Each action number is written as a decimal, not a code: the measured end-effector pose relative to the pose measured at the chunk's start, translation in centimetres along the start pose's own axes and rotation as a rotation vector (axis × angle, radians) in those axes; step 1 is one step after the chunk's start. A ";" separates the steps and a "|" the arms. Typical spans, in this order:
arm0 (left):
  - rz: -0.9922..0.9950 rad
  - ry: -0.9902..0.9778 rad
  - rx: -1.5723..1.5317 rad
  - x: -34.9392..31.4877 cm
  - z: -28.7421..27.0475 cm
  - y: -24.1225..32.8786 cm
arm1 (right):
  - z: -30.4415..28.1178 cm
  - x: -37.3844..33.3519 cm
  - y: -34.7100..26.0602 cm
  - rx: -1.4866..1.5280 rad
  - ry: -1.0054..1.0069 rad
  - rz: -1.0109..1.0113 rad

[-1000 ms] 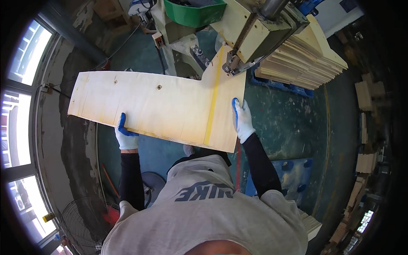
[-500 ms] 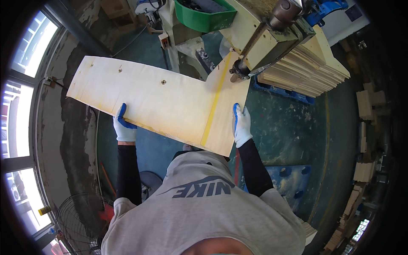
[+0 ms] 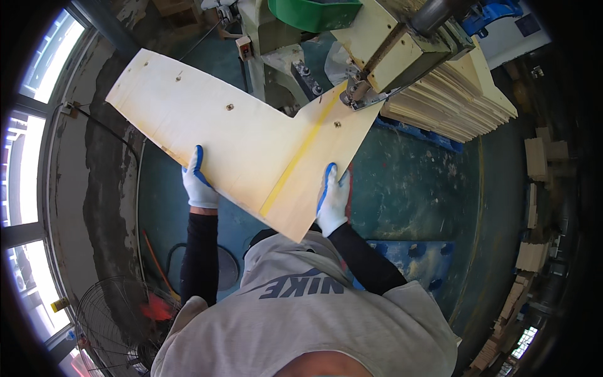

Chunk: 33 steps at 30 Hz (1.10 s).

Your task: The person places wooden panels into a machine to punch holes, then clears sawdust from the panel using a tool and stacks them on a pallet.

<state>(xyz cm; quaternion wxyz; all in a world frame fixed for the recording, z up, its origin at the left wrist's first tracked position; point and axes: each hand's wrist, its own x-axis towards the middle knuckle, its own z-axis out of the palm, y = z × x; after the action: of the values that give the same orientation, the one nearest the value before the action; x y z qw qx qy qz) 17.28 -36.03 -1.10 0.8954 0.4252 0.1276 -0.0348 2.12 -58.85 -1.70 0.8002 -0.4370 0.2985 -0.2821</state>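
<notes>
A pale L-shaped plywood panel (image 3: 213, 135) with a yellow stripe is held up between my hands. My left hand (image 3: 200, 185), in a white and blue glove, grips its near long edge, thumb on top. My right hand (image 3: 333, 200), gloved alike, holds the right edge with its thumb on the top face; the fingers beneath are hidden. Several small metal inserts dot the panel, one of them (image 3: 337, 124) right of the stripe. The panel's far right corner lies under the head (image 3: 358, 88) of a pressing machine; whether it touches the head I cannot tell.
A stack of plywood panels (image 3: 449, 100) sits on a blue pallet behind the machine at right. A green bin (image 3: 314, 14) is at the top. At lower left stands a wire fan (image 3: 122, 320). Another blue pallet (image 3: 411, 264) lies on the floor to the right.
The panel has turned counterclockwise, its left end swinging away and its near corner shifting left. The machine's rod has risen, and a metal insert now shows right of the stripe.
</notes>
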 end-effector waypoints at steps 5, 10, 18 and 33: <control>-0.047 -0.073 0.244 1.0 -7.1 12.2 | 2.2 -1.9 0.2 0.071 -0.256 0.256; -0.084 -0.093 0.268 -0.4 -9.8 16.6 | 3.4 3.3 -0.5 -0.039 -0.231 0.222; -0.095 -0.082 0.215 1.2 -11.7 13.3 | 3.7 5.9 -1.4 -0.144 -0.214 0.115; -0.060 -0.004 0.245 2.4 -13.4 11.4 | 1.1 6.6 0.4 -0.313 -0.281 0.211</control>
<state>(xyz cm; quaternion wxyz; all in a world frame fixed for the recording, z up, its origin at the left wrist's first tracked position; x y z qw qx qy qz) 18.88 -18.34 -1.30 0.8354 0.5274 0.1333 -0.0779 7.38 -62.79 -3.07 0.7814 -0.5572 0.2684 -0.0833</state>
